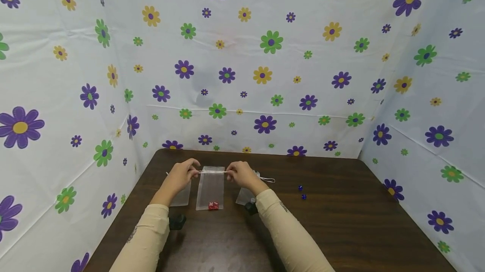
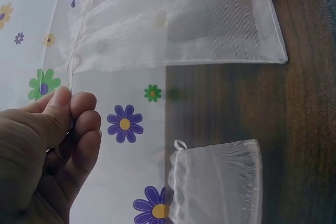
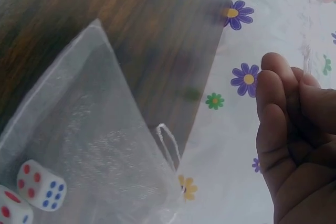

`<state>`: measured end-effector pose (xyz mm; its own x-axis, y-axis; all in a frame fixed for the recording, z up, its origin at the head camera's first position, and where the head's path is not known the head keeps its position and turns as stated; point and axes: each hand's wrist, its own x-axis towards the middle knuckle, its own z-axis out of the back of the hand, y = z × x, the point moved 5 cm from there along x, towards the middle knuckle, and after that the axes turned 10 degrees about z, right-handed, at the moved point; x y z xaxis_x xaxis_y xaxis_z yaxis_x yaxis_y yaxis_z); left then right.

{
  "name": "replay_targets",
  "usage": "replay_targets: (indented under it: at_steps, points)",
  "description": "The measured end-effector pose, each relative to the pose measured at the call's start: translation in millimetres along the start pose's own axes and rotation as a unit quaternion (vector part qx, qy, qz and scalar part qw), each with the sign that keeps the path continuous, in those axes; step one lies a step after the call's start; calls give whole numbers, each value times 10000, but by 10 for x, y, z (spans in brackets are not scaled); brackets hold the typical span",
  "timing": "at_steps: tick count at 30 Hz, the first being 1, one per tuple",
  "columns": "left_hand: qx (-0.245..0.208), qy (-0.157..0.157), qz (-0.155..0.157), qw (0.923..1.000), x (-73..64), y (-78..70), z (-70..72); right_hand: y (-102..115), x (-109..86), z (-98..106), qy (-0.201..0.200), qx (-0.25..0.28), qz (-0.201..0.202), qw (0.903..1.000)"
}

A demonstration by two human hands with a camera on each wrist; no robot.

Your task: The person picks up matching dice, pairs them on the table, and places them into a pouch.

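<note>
A sheer white drawstring bag (image 1: pixel 210 188) is stretched between both hands, with red dice (image 1: pixel 214 206) at its bottom end. My left hand (image 1: pixel 182 176) pinches the left end of its white drawstring (image 2: pixel 76 51) between thumb and forefinger. On the other side my right hand (image 1: pixel 242 175) pinches the right end the same way. The cord runs taut across the bag's gathered mouth. In the left wrist view, my left hand's other fingers curl loosely below the pinch.
Left of the held bag lies another sheer bag (image 2: pixel 218 182). Under the right forearm is a third bag (image 3: pixel 105 119) holding white dice (image 3: pixel 42 184) with coloured dots. Two blue dice (image 1: pixel 304 196) sit farther right on the dark wooden table (image 1: pixel 341 221). Flower-patterned sheeting (image 1: pixel 242 53) surrounds it.
</note>
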<state>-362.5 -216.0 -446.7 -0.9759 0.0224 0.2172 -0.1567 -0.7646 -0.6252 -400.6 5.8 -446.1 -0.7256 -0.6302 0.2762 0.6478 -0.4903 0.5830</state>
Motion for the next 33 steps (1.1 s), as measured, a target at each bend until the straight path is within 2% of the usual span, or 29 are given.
replay_targets:
  at_steps: [3, 12, 21, 26, 33]
  points:
    - [-14, 22, -21, 10000, -8, 28, -7, -18, -14, 2, -61, -34, 43, 10000]
    - [29, -187, -73, 9998, -19, 66, 26, -127, -69, 10, -266, 34, 174, 9995]
    - [106, -389, -228, 9989, -40, 50, 44, -196, -131, 52, -297, -10, 52, 9995]
    - [90, -486, -134, 9987, -42, 70, 50, -184, -130, 51, -283, 59, 119, 9995]
    - [85, -358, -94, 9993, -34, 92, 27, -172, -120, 53, -276, -39, 185, 9994]
